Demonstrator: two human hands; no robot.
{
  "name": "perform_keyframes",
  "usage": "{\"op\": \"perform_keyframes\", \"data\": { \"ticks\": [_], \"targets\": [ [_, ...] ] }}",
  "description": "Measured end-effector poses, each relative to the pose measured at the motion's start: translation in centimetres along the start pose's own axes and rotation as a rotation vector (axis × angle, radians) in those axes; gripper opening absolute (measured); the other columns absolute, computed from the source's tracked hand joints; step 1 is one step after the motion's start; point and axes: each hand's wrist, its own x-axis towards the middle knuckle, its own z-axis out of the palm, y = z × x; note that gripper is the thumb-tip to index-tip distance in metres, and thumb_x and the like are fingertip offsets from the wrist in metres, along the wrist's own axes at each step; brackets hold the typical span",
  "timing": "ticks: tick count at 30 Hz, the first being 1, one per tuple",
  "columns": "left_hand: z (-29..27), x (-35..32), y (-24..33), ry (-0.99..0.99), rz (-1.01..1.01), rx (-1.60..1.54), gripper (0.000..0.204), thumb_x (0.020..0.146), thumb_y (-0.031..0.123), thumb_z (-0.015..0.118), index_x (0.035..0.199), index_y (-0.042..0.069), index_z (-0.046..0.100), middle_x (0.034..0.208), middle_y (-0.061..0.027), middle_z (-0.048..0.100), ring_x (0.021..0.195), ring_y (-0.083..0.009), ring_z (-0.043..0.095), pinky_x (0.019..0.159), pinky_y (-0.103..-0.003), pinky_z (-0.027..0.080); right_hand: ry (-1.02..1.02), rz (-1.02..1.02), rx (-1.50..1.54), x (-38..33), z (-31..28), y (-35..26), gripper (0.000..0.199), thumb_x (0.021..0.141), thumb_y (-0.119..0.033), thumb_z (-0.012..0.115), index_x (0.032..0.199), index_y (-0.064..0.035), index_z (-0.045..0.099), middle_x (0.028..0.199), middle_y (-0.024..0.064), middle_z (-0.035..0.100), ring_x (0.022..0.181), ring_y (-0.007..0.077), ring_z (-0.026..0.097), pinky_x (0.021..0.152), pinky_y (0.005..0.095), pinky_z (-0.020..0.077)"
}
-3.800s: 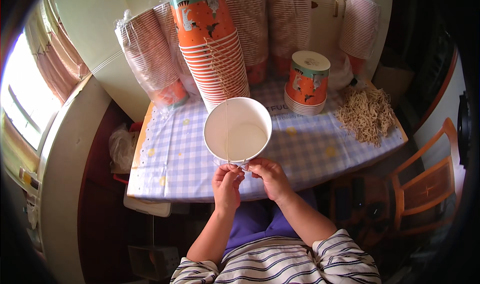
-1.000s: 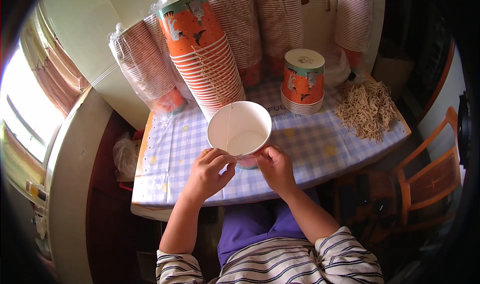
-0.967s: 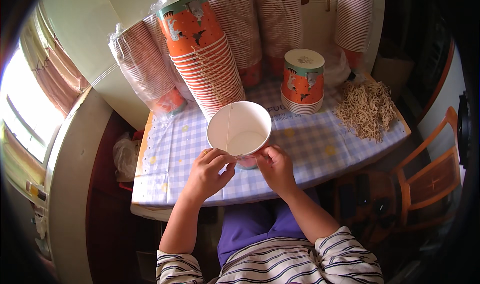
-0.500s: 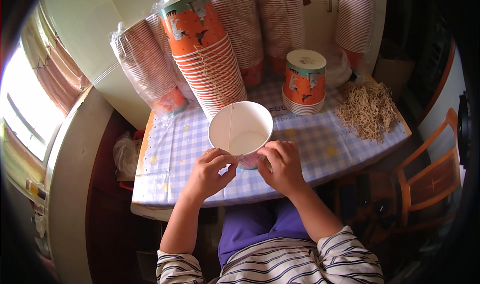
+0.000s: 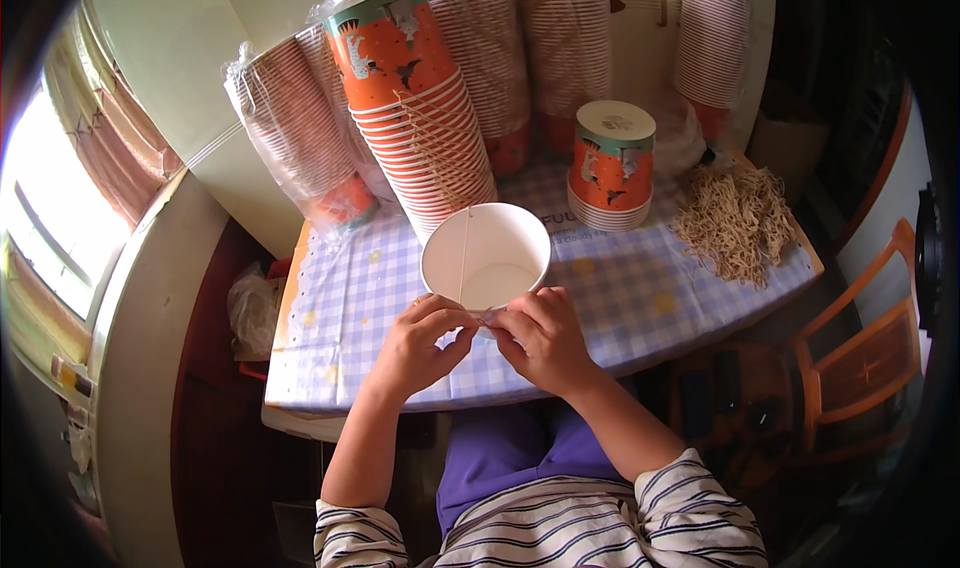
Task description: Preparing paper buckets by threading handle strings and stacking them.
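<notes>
I've got my left hand (image 5: 418,340) and right hand (image 5: 540,336) pinched shut on the near rim of the white-lined paper cup (image 5: 486,260), held mouth-up above the checked tablecloth (image 5: 640,293) so its thin string (image 5: 463,253) can be worked. The tall orange cup stack (image 5: 420,118) leans at 12 o'clock, the pale string pile (image 5: 738,223) at 2 o'clock.

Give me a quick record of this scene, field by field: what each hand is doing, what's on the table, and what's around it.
left hand: pinching at the near rim of the white paper cup
right hand: fingers on the same rim, touching the left hand's
cup: open, empty, a thin string running across its mouth
table: blue-checked cloth
behind cup: tilted stack of orange printed cups, wrapped sleeves of cups
right of cup: short upturned cup stack, heap of tan strings
far right: wooden chair
</notes>
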Motion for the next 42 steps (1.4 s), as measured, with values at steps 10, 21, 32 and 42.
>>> {"op": "perform_keyframes", "data": {
  "ticks": [10, 21, 32, 42],
  "targets": [
    [0.5, -0.2, -0.5, 0.02, 0.022, 0.021, 0.019, 0.068, -0.005, 0.069, 0.083, 0.005, 0.064, 0.081, -0.0063, 0.063, 0.073, -0.0226, 0.061, 0.066, -0.033, 0.051, -0.006, 0.019, 0.054, -0.2, -0.5, 0.3, 0.026, 0.066, -0.005, 0.074, 0.089, -0.0132, 0.065, 0.086, -0.0002, 0.056, 0.076, 0.0185, 0.052, 0.071, 0.0336, 0.0384],
    [0.4, 0.3, 0.8, -0.042, 0.016, 0.121, 0.041, 0.066, 0.003, 0.073, 0.104, 0.009, 0.061, 0.084, -0.0039, 0.063, 0.075, -0.0207, 0.062, 0.069, -0.033, 0.049, -0.025, 0.027, 0.056, 0.2, -0.9, 0.2, 0.021, 0.067, -0.005, 0.073, 0.085, -0.0123, 0.065, 0.087, -0.0002, 0.057, 0.077, 0.0183, 0.054, 0.072, 0.0337, 0.0393],
    [1.0, 0.3, -0.2, 0.008, 0.119, 0.197, 0.017, 0.07, 0.004, 0.073, 0.086, 0.009, 0.067, 0.077, -0.0019, 0.063, 0.07, -0.0196, 0.061, 0.067, -0.033, 0.048, -0.017, 0.031, 0.076, 0.5, -0.8, 0.1, 0.019, 0.069, -0.006, 0.073, 0.085, -0.011, 0.065, 0.085, 0.0003, 0.058, 0.076, 0.0186, 0.055, 0.071, 0.0331, 0.0399],
    [1.1, 0.1, -0.4, 0.034, 0.047, 0.125, 0.018, 0.068, -0.002, 0.07, 0.082, 0.008, 0.065, 0.074, -0.0034, 0.063, 0.069, -0.0218, 0.062, 0.066, -0.033, 0.049, -0.025, 0.012, 0.056, 0.1, -1.1, 0.7, 0.021, 0.071, -0.006, 0.072, 0.089, -0.0122, 0.063, 0.086, -0.0005, 0.055, 0.076, 0.0189, 0.053, 0.07, 0.0343, 0.0386]
  ]
}}
